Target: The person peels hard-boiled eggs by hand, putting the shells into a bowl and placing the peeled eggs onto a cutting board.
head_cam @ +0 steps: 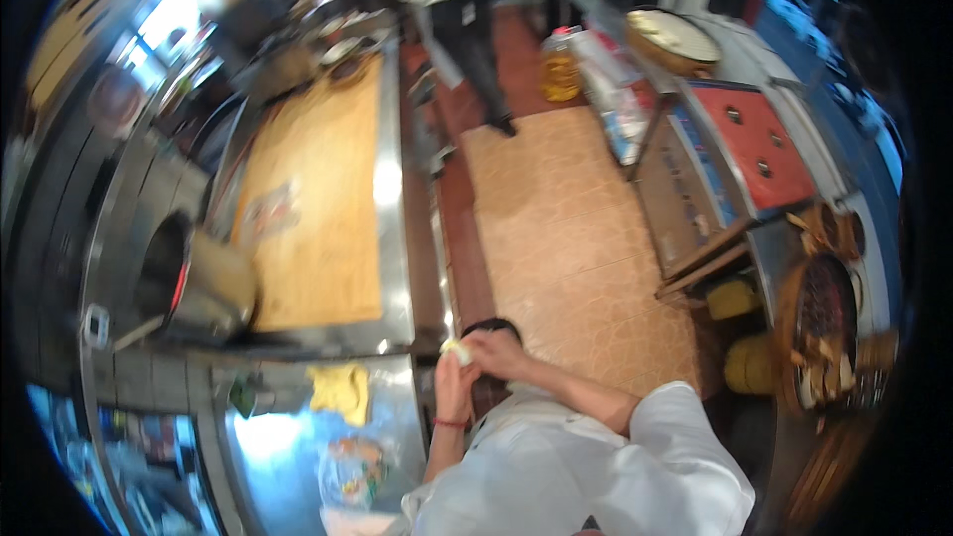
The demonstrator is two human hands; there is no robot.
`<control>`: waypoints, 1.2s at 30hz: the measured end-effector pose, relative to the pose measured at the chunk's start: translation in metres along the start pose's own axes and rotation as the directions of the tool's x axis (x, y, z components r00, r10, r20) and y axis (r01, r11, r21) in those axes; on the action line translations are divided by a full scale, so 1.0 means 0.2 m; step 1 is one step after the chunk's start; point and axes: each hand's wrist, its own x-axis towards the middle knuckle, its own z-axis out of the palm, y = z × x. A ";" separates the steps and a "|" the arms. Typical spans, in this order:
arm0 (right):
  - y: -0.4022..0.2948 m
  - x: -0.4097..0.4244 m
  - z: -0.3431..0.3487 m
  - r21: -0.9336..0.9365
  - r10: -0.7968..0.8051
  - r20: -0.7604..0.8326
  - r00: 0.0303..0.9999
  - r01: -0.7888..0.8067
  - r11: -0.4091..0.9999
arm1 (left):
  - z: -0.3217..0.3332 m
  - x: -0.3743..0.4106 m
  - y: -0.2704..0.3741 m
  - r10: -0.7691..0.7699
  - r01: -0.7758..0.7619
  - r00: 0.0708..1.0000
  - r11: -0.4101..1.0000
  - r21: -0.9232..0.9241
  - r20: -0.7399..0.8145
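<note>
Both of my hands meet in front of my waist, over the corner of the steel counter. My left hand [453,387], with a red band at the wrist, has its fingers closed around a small whitish item [456,351]. From the other side my right hand [497,353] grips the same item; it is too blurred to name. A yellow cloth [339,391] lies on the steel counter to the left, with a clear plastic bag of food [356,473] below it.
A wooden board [320,238] tops the counter ahead, beside a large metal pot [216,290]. Another person [469,37] stands beyond. An oil bottle [560,65] is on the floor. At right are a red-topped cabinet [752,145] and a round basket [789,335].
</note>
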 end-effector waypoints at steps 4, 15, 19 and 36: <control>-0.09 -0.01 -0.01 -0.022 -0.087 0.056 0.995 0.089 0.996 | -0.15 0.01 -0.06 -0.017 0.028 0.995 0.993 -0.115 0.099; -0.14 0.01 0.03 0.126 -0.023 0.102 0.995 0.010 0.992 | -0.14 -0.07 0.03 -0.003 0.031 0.997 0.924 -0.382 0.073; -0.18 0.02 0.01 0.202 0.093 0.156 0.983 -0.124 0.972 | -0.18 -0.06 -0.01 0.015 0.002 0.998 0.961 -0.278 0.060; -0.06 0.03 0.07 0.239 0.020 0.356 0.934 -0.112 0.965 | -0.22 -0.06 0.01 -0.001 0.020 0.997 0.966 -0.258 0.074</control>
